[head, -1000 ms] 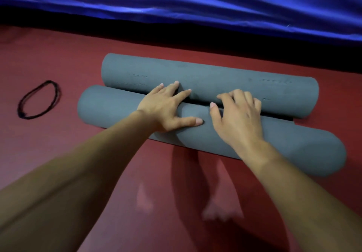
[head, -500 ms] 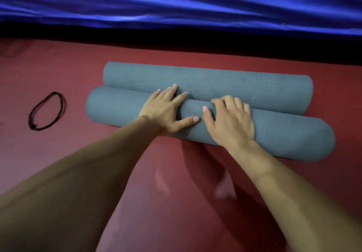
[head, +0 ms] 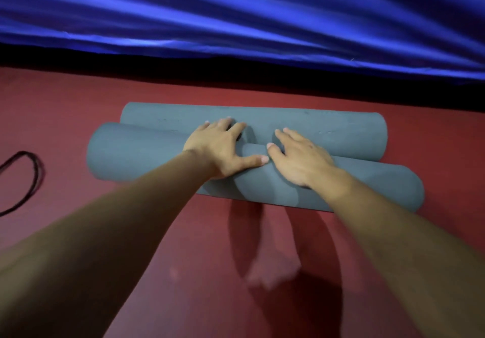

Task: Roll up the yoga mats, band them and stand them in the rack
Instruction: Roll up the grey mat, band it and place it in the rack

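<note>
A grey yoga mat (head: pixel 328 133) lies across the red floor, curled into two long rolls side by side. The near roll (head: pixel 136 159) lies at a slight slant, its right end closer to me. My left hand (head: pixel 223 148) rests on top of the near roll with fingers spread, fingertips reaching the seam between the rolls. My right hand (head: pixel 299 159) presses flat on the same roll just to the right, fingers pointing up-left onto the far roll. A black elastic band (head: pixel 31 177) lies loose on the floor at the far left.
The red floor (head: pixel 199 272) stretches toward me below the mat. A blue satin curtain (head: pixel 236 17) hangs along the back, with a dark gap beneath it. My feet show blurred below the mat at lower centre.
Both hands have slid forward over the near roll, fingers now reaching onto the far roll. The near roll has pushed up against the far one. The view has shifted right, the band nearer the left edge.
</note>
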`<state>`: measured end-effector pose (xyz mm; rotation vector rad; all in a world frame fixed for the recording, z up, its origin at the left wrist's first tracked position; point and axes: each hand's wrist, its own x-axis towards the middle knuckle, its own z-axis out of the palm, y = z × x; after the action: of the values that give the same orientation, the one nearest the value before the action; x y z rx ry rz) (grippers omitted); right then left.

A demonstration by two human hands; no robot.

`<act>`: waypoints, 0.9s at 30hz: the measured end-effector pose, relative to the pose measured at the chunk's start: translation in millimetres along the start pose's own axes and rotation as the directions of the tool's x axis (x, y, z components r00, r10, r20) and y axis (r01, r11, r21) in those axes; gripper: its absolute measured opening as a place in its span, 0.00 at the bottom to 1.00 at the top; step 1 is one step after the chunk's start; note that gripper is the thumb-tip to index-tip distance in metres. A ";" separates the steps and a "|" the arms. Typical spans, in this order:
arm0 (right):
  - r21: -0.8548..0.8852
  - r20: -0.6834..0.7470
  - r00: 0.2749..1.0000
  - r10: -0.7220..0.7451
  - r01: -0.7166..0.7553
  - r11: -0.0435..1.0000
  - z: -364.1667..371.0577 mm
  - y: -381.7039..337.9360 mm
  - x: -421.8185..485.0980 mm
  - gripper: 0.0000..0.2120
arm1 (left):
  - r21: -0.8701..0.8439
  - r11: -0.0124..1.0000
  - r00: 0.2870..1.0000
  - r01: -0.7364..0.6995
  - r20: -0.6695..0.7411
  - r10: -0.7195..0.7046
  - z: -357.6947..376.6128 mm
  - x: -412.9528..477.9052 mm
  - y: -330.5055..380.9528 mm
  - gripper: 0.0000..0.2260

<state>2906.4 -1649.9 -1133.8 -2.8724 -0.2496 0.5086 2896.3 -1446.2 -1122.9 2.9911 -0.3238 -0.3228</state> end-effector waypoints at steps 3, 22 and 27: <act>-0.016 0.085 0.994 0.063 -0.061 0.998 -5.6 -4.4 12.3 0.34 | 0.061 0.998 0.999 0.023 -0.047 -0.020 1.5 2.4 -2.7 0.49; -0.032 -0.175 0.984 0.023 -0.029 0.999 -1.9 -10.6 -1.1 0.30 | -0.102 0.988 0.983 0.115 0.158 -0.098 8.9 23.2 -17.4 0.63; -0.119 -0.169 0.985 -0.043 0.023 0.993 13.7 -1.7 -11.1 0.31 | -0.115 0.989 0.987 0.093 0.143 -0.076 7.6 29.6 -17.7 0.63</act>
<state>2891.0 -1648.1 -1142.4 -2.9968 -0.3069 0.2460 2926.3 -1436.3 -1138.6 2.8737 -0.1828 -0.5404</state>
